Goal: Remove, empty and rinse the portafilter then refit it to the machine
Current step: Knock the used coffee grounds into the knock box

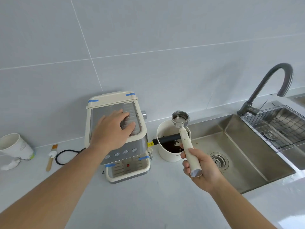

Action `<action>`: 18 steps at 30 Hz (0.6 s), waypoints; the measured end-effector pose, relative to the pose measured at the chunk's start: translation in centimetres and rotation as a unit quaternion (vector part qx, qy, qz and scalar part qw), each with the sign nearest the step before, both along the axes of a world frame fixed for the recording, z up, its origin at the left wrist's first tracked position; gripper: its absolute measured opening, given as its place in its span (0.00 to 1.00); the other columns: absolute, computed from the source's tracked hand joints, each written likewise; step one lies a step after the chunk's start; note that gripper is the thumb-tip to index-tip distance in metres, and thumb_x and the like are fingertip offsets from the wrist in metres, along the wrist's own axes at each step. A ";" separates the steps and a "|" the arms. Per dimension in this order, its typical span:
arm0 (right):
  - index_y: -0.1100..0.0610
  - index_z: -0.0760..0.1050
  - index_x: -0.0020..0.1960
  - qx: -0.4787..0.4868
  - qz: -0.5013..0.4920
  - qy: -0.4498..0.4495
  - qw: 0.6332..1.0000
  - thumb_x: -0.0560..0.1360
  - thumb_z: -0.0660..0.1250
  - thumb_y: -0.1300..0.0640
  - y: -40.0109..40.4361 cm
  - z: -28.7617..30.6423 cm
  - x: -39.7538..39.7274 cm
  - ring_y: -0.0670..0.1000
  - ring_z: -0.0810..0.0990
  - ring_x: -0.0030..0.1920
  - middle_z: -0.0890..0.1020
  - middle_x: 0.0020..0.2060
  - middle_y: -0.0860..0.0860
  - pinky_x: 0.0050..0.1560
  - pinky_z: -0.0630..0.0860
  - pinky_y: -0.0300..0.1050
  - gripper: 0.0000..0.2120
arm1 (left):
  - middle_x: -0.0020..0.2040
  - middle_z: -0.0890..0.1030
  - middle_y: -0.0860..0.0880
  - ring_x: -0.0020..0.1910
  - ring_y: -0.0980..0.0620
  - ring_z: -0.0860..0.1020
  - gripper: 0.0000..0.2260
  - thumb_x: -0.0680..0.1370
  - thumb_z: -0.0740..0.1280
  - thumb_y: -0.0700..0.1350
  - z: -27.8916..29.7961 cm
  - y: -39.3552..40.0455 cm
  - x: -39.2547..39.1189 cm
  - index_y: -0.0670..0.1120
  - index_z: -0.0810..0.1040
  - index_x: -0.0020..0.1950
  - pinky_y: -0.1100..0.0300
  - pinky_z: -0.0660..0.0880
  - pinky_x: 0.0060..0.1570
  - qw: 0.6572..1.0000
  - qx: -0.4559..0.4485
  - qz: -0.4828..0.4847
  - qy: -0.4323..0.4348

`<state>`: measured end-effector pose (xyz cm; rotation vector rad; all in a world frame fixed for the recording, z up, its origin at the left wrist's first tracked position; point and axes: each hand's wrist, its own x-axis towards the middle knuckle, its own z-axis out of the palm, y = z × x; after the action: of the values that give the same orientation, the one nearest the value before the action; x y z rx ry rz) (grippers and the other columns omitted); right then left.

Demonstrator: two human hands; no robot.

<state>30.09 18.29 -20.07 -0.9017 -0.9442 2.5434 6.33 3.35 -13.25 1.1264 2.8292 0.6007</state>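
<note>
White paper cup (15, 147) far left on the table (148, 195), then small brush (50, 158) and black cord (66, 155). Further right, left hand (113, 129) spread flat and released, pressing atop cream espresso machine (115, 138). Next, knock box (171, 144) with dark grounds inside. Just above it, portafilter (180, 118), basket empty and shiny, held out by right hand (201, 169) clenched round cream handle (189, 154). Probably head-heavy and rigid, metal slick once wet; best gripped along the handle, never the basket rim. Rightmost, steel sink (239, 146) and grey tap (270, 86).
</note>
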 end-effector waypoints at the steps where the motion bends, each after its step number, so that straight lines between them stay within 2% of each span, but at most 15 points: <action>1: 0.62 0.75 0.64 0.000 -0.005 0.006 1.000 0.71 0.64 0.58 -0.3 0.2 0.2 0.49 0.73 0.25 0.77 0.34 0.54 0.23 0.72 0.40 0.22 | 0.75 0.67 0.54 0.70 0.46 0.68 0.22 0.78 0.59 0.59 0.0 0.0 0.0 0.55 0.71 0.71 0.50 0.59 0.71 1.000 -0.005 -0.005 0.005; 5: 0.63 0.75 0.63 0.018 -0.012 0.010 1.000 0.78 0.58 0.60 -1.3 0.7 0.9 0.49 0.72 0.24 0.77 0.33 0.55 0.23 0.70 0.40 0.16 | 0.73 0.70 0.52 0.67 0.46 0.69 0.22 0.79 0.56 0.60 -0.1 0.1 -0.3 0.54 0.71 0.69 0.48 0.64 0.68 0.999 -0.023 -0.023 0.016; 10: 0.63 0.75 0.63 0.075 -0.004 -0.001 0.997 0.79 0.57 0.61 -1.7 1.4 2.2 0.50 0.72 0.25 0.77 0.34 0.55 0.24 0.70 0.41 0.16 | 0.64 0.76 0.49 0.61 0.44 0.73 0.20 0.78 0.56 0.60 -0.1 0.0 -0.4 0.52 0.74 0.64 0.45 0.67 0.64 0.999 -0.028 -0.031 0.018; 13: 0.63 0.75 0.64 0.102 0.002 -0.004 0.995 0.79 0.57 0.61 -1.3 1.7 3.0 0.51 0.72 0.25 0.78 0.36 0.56 0.25 0.70 0.42 0.17 | 0.54 0.76 0.51 0.56 0.43 0.75 0.18 0.77 0.56 0.60 0.0 0.0 -0.6 0.51 0.75 0.58 0.45 0.69 0.61 0.999 -0.028 -0.037 0.005; 14: 0.63 0.75 0.64 0.108 0.004 -0.005 0.994 0.79 0.57 0.61 -1.2 1.7 3.2 0.52 0.72 0.25 0.79 0.36 0.57 0.25 0.70 0.42 0.17 | 0.53 0.76 0.52 0.57 0.43 0.75 0.18 0.77 0.57 0.59 0.1 0.0 -0.6 0.51 0.75 0.58 0.46 0.69 0.60 0.999 -0.030 -0.038 -0.005; 16: 0.63 0.75 0.65 0.117 0.008 -0.002 0.993 0.78 0.59 0.60 -0.3 1.9 3.9 0.52 0.72 0.25 0.80 0.37 0.58 0.25 0.70 0.43 0.17 | 0.60 0.78 0.53 0.60 0.46 0.75 0.18 0.77 0.60 0.57 0.6 0.5 -0.1 0.51 0.76 0.63 0.49 0.70 0.61 0.999 -0.006 -0.026 -0.037; 18: 0.63 0.75 0.64 0.125 0.011 0.003 0.992 0.74 0.63 0.60 0.6 2.1 4.4 0.52 0.72 0.24 0.81 0.38 0.58 0.25 0.70 0.43 0.19 | 0.59 0.79 0.55 0.55 0.52 0.76 0.18 0.76 0.65 0.56 1.2 1.0 1.1 0.54 0.77 0.64 0.55 0.71 0.56 0.995 0.061 -0.004 -0.075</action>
<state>34.49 18.91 -17.96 -0.8126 -1.2429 2.3723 7.48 4.40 -12.03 1.0598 2.6926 0.8309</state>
